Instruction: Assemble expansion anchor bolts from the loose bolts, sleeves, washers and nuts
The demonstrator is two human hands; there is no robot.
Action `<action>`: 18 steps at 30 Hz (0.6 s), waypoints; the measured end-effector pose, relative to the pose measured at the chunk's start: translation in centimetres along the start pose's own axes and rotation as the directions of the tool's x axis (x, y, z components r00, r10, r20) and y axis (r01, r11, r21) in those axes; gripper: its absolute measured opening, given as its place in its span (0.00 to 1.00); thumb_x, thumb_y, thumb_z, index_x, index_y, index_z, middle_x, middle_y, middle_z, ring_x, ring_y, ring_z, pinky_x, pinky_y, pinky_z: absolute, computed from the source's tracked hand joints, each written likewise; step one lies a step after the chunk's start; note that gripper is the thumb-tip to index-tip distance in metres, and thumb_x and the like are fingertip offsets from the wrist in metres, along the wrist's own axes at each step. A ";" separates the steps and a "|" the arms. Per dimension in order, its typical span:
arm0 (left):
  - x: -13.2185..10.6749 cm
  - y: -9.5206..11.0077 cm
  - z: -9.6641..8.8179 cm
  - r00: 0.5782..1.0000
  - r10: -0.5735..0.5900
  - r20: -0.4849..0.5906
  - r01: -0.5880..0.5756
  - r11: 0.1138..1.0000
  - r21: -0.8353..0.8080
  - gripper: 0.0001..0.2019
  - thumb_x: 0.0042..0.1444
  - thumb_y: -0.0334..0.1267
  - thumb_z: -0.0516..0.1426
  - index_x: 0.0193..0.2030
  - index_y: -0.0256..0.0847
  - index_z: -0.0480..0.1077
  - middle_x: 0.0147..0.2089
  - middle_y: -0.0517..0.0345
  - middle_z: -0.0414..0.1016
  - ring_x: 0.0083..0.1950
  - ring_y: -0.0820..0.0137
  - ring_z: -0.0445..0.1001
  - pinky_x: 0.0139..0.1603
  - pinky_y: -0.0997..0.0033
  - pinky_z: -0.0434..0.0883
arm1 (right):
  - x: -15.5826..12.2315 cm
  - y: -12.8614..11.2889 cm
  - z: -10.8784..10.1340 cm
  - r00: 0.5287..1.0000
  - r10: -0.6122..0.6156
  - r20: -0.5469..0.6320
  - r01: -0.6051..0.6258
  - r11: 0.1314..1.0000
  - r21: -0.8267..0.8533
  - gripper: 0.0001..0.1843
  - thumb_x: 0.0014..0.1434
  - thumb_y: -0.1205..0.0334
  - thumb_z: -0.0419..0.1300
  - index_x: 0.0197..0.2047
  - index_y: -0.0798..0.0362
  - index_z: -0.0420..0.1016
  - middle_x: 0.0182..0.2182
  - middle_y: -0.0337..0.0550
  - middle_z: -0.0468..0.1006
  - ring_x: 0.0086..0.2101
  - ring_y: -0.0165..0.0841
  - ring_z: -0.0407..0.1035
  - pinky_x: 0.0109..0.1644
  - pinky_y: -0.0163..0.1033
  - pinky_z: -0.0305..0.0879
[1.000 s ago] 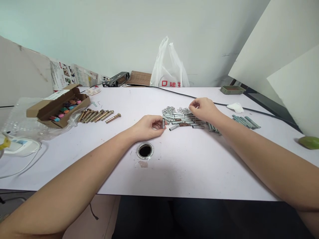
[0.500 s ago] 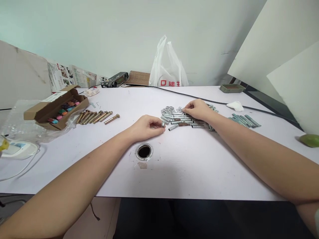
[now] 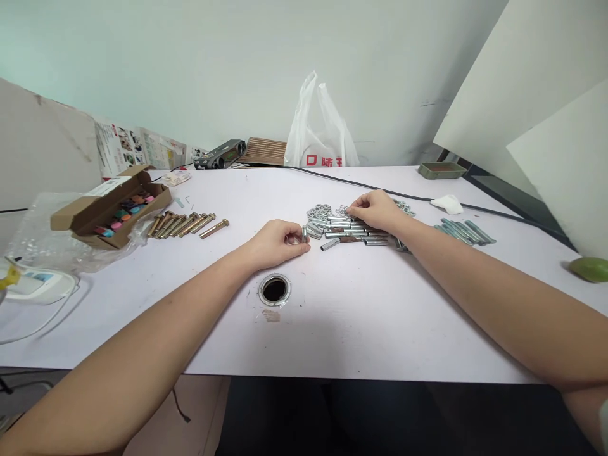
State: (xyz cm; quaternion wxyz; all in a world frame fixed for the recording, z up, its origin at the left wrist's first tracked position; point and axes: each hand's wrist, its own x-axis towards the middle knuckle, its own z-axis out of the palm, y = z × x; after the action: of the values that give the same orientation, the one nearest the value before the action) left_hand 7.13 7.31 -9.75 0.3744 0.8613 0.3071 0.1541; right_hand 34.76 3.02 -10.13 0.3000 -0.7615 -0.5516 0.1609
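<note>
My left hand (image 3: 278, 242) rests on the white table (image 3: 361, 304) with its fingers pinched around a short silver metal sleeve (image 3: 304, 234), held upright. Just to its right lies a pile of similar silver sleeves (image 3: 349, 231), and behind that a heap of small washers (image 3: 321, 210). My right hand (image 3: 377, 209) lies over the far side of the sleeve pile, fingertips pinched together at the washers. What those fingertips hold is too small to make out.
A row of brass-coloured bolts (image 3: 187, 223) lies to the left, beside an open cardboard box (image 3: 111, 206) of coloured pieces. Grey-green rods (image 3: 463, 231) lie to the right. A round cable hole (image 3: 274, 289) sits near the front. A black cable (image 3: 427, 197), plastic bag (image 3: 322, 133) and green fruit (image 3: 589, 268) are also there.
My right hand has moved left and down from above the pile onto the washers. My left hand has shifted slightly left with the sleeve.
</note>
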 end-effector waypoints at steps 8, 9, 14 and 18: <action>0.3 -0.4 -0.2 0.998 -0.024 -0.056 0.026 0.999 0.025 0.14 0.50 0.47 0.61 0.35 0.38 0.77 0.25 0.64 0.67 0.27 0.77 0.60 0.29 0.75 0.58 | -0.7 -0.6 -0.5 0.999 0.030 -0.019 -0.030 1.000 0.006 0.09 0.53 0.59 0.63 0.28 0.56 0.78 0.22 0.40 0.71 0.24 0.28 0.61 0.32 0.38 0.58; 0.3 -0.4 -0.2 0.998 -0.022 -0.052 0.023 1.000 0.021 0.14 0.50 0.47 0.61 0.35 0.38 0.77 0.25 0.64 0.66 0.27 0.77 0.60 0.29 0.75 0.58 | -0.7 -0.4 -0.6 0.999 0.033 -0.022 -0.032 0.999 0.010 0.09 0.52 0.58 0.63 0.29 0.56 0.79 0.23 0.41 0.73 0.25 0.29 0.62 0.32 0.38 0.59; 0.2 -0.4 -0.2 0.999 -0.019 -0.042 0.020 1.000 0.011 0.14 0.50 0.47 0.61 0.36 0.38 0.77 0.25 0.64 0.66 0.27 0.77 0.60 0.29 0.75 0.58 | -1.4 -1.1 -0.9 0.997 0.016 -0.076 -0.011 0.998 0.068 0.11 0.52 0.56 0.64 0.30 0.56 0.80 0.23 0.42 0.72 0.25 0.29 0.60 0.30 0.39 0.58; 0.2 -0.5 -0.1 0.999 -0.016 -0.041 0.016 1.000 0.003 0.13 0.50 0.47 0.61 0.35 0.39 0.76 0.25 0.64 0.66 0.27 0.77 0.60 0.29 0.74 0.59 | -4.2 -4.8 -0.6 0.998 -0.058 0.008 0.054 0.964 0.260 0.12 0.53 0.53 0.64 0.29 0.55 0.77 0.21 0.40 0.67 0.23 0.28 0.56 0.27 0.38 0.53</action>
State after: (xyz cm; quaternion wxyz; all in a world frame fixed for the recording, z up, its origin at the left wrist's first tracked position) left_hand 7.03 7.83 -10.04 0.3680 0.8561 0.3215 0.1681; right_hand 30.13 -0.02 -6.99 0.3973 -0.6986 -0.5493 0.2289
